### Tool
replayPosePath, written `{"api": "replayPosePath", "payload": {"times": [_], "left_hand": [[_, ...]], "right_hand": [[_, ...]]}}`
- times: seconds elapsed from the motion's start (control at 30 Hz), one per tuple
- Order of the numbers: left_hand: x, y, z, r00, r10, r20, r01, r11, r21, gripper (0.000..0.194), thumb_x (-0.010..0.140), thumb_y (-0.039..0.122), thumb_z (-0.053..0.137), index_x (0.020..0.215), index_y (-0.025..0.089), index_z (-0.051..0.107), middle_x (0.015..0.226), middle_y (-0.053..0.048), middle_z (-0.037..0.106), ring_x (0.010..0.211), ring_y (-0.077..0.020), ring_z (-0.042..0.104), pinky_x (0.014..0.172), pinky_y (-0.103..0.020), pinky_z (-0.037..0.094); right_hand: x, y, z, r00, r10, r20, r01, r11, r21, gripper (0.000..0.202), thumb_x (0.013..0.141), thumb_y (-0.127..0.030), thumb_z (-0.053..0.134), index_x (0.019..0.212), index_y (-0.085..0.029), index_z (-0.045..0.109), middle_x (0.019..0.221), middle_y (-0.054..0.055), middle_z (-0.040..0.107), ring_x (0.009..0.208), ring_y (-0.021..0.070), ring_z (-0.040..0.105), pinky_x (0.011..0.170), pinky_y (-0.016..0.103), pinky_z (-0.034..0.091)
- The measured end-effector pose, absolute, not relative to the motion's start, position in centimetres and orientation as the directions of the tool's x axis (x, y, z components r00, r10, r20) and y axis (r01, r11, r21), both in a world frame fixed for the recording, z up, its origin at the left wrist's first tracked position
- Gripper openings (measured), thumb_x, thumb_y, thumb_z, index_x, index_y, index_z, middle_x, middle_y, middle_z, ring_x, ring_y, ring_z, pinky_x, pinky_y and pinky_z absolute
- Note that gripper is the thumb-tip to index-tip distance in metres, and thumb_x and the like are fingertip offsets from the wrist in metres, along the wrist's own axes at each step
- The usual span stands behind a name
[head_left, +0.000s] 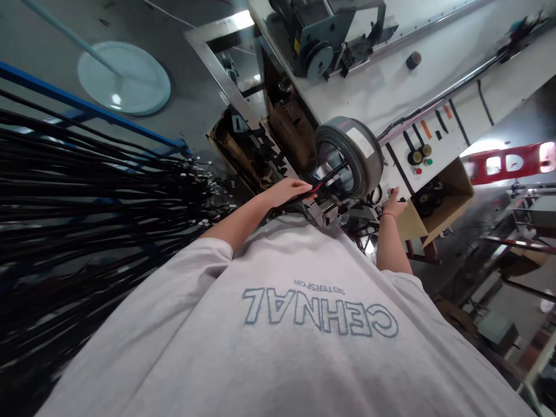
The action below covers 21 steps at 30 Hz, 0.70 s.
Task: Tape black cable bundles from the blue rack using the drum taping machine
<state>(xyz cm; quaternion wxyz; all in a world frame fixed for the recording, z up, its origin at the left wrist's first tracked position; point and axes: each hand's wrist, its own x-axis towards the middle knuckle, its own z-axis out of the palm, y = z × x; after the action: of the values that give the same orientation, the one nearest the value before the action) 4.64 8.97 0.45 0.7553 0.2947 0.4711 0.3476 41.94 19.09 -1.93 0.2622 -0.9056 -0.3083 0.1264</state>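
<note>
My left hand (292, 192) is closed round a black cable (319, 186) with a bit of red showing along it. From my fingers the cable runs up to the right, into the opening of a large dark grey ring-shaped roll (354, 150) with a white label. The roll stands upright at the machine's near end. My right hand (393, 206) is at the machine's near edge, right of the roll. Its thumb and fingers are apart, close to a small red button (390, 191); whether they touch it I cannot tell.
Many black cables (108, 191) hang from a blue rack (87, 107) on the left. The long white machine table (369, 98) carries knobs and buttons. An open cardboard box (452, 202) with dark rolls stands at right, near a red stool (512, 164). A white round base (125, 78) is on the floor.
</note>
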Motion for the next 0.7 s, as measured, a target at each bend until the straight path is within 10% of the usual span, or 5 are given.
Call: {"api": "replayPosePath", "payload": {"times": [0.3, 0.7], "left_hand": [[4.7, 11.5, 1.9, 0.415, 0.794, -0.444, 0.053, 0.466, 0.883, 0.02, 0.071, 0.034, 0.076, 0.076, 0.015, 0.073, 0.076, -0.002, 0.076, 0.074, -0.0176, 0.068, 0.075, -0.027, 0.053], [5.2, 9.2, 0.1, 0.504, 0.712, -0.489, -0.285, 0.671, 0.685, 0.031, 0.072, 0.039, 0.083, 0.089, 0.015, 0.072, 0.092, -0.01, 0.079, 0.086, -0.0196, 0.072, 0.083, -0.032, 0.055]], "right_hand": [[41.8, 19.0, -1.8, 0.785, 0.615, -0.067, 0.489, -0.684, -0.542, 0.069, 0.092, -0.064, 0.053, 0.128, -0.004, 0.051, 0.132, 0.027, 0.061, 0.129, 0.0294, 0.059, 0.11, 0.039, 0.045], [41.4, 19.1, -1.5, 0.798, 0.596, -0.088, 0.461, -0.698, -0.548, 0.071, 0.092, -0.063, 0.055, 0.13, -0.003, 0.051, 0.136, 0.026, 0.059, 0.131, 0.0294, 0.057, 0.112, 0.039, 0.043]]}}
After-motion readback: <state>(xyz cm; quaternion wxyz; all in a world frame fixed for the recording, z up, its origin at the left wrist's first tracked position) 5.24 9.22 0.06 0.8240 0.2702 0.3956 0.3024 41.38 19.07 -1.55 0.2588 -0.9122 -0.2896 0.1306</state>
